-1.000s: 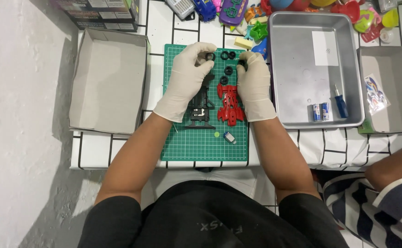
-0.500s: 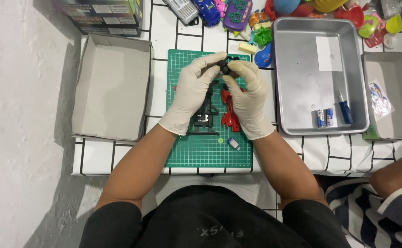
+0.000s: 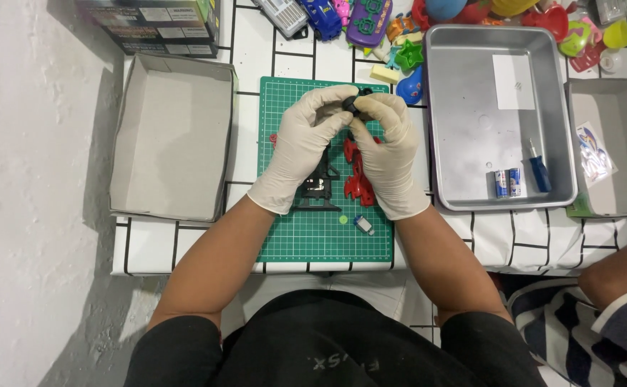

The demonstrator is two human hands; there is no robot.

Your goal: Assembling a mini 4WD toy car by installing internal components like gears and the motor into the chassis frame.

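At nine o'clock on the white-tiled desk (image 3: 249, 54) lies an open grey cardboard box (image 3: 170, 140), with a dark printed carton (image 3: 152, 18) beyond it at eleven o'clock. The green cutting mat (image 3: 324, 240) sits at the centre. Above the mat's far half, the left hand (image 3: 302, 143), in a pale glove, is curled with its thumb and fingertips closed on a small black wheel-like part (image 3: 353, 102), which is held up near the mat's twelve o'clock edge. Under that hand's palm a black toy-car chassis (image 3: 317, 188) rests on the mat. The right hand (image 3: 388, 154), gloved likewise, meets the left at the same small black part, its fingertips pinched against it from the other side; both hands are clenched on it, touching each other. Beneath the right hand lies a red toy body piece (image 3: 356, 183), partly hidden. At six o'clock of the hands, on the mat, sit a small yellow-green disc (image 3: 343, 219) and just beside it a small blue-and-white piece (image 3: 363, 225). At twelve to one o'clock a heap of coloured plastic toys (image 3: 370, 21) crowds the desk's far edge. At three o'clock stands a metal tray (image 3: 464, 193) holding two small batteries (image 3: 507, 183), a blue-handled screwdriver (image 3: 539, 170) and a white paper slip (image 3: 514, 72). Farther right is another grey box (image 3: 614, 193), and at five o'clock another person's striped sleeve (image 3: 585, 337).
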